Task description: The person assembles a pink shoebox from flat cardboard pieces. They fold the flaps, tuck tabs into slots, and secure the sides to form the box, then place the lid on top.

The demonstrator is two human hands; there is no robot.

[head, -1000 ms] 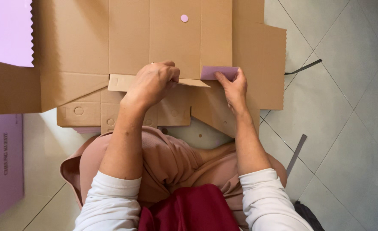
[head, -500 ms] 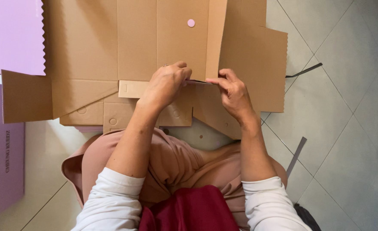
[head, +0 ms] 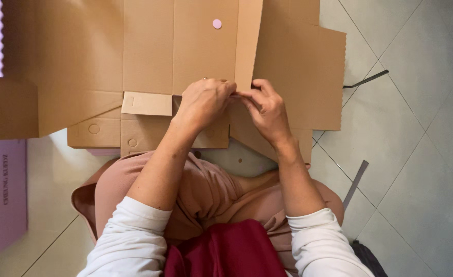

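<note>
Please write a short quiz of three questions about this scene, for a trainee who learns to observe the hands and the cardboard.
1. True or false: the left hand and the right hand meet at the lower end of a raised cardboard flap.
2. What is the colour of the small round sticker on the flat cardboard box? A) green B) pink C) black
3. Fill in: the cardboard lies on a floor of pale ____.

Key: 1 true; 2 B; 3 tiles
</note>
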